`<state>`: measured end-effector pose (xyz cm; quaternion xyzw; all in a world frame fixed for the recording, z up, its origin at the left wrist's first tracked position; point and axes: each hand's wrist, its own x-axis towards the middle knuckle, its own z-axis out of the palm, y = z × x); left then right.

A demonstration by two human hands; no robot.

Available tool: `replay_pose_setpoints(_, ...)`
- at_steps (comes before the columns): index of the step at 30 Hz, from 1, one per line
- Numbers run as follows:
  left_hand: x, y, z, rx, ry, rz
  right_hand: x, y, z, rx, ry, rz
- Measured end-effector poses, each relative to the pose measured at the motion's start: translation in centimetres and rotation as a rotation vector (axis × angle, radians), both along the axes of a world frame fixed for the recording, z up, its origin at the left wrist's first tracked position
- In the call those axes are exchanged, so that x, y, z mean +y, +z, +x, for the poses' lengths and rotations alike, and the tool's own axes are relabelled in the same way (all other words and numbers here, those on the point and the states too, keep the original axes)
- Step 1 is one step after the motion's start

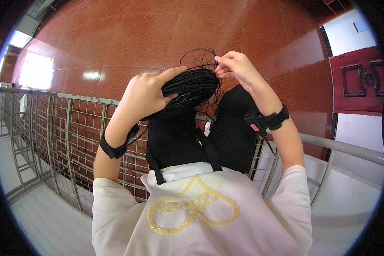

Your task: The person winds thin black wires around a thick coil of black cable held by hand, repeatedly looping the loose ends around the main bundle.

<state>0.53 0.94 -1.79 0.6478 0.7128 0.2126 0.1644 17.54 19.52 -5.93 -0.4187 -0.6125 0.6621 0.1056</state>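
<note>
A thick bundle of thin black cord (190, 88) rests over my lap, on my black trousers (234, 128). My left hand (146, 93) grips its left side, with thumb and forefinger spread over the strands. At the bundle's upper right, my right hand (237, 68) is closed in a pinch on a loose strand of the cord. Thin loops (194, 50) stick up beyond the bundle, and more loose strands tangle along its right edge. The bundle's underside and some of my left fingers are hidden.
Metal grid panels (68, 99) run below and left of me, and a grey rail (345, 147) lies to the right. Reddish-brown glossy tiles (149, 34) stretch ahead. A dark red panelled door (358, 81) stands at the far right. Black straps with small devices (266, 120) circle my forearms.
</note>
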Motion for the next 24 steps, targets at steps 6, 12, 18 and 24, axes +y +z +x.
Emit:
replay_pose_setpoints(6,-0.1,-0.2,-0.4,-0.026,-0.014,0.044,-0.1,0.1,-0.2,0.043,-0.032,0.006)
replay_pose_setpoints(12,-0.3,-0.3,0.0,-0.039,-0.028,0.052,1.1,-0.8,0.1,0.166,-0.034,-0.075)
replay_pose_setpoints(18,-0.1,-0.1,-0.3,0.016,-0.045,0.028,1.8,0.3,1.1,0.003,0.213,0.278)
replay_pose_setpoints(24,0.1,0.0,-0.3,-0.026,-0.048,0.017,1.5,1.8,1.3,-0.169,0.281,0.535)
